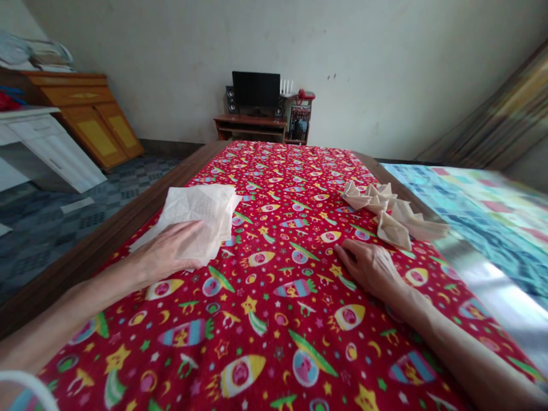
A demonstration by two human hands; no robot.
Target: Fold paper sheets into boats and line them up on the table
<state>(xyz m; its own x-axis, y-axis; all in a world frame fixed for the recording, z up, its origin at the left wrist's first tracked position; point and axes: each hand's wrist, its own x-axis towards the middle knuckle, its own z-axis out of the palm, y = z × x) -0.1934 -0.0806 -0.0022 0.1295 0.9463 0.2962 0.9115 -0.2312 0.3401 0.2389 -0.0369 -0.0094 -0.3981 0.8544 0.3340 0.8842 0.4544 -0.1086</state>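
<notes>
A stack of thin whitish paper sheets (201, 208) lies on the left part of the red patterned cloth (274, 308). My left hand (173, 251) rests on the near left corner of the stack, its fingers apart and lying over the sheets. On the right, several folded cream paper pieces (394, 214) sit in a pointed, zigzag cluster. Just on the near side of them, my right hand (368, 265) lies on the cloth with its fingers curled in. Whatever may be under those curled fingers is hidden.
Brown table edges (141, 208) flank the cloth. Beyond the far end stand a monitor (257, 90) and speakers on a small desk. A bed with a blue patterned cover (466, 211) is at the right, a wooden cabinet (98, 123) at the left. A white curved rim (29, 379) shows at bottom left.
</notes>
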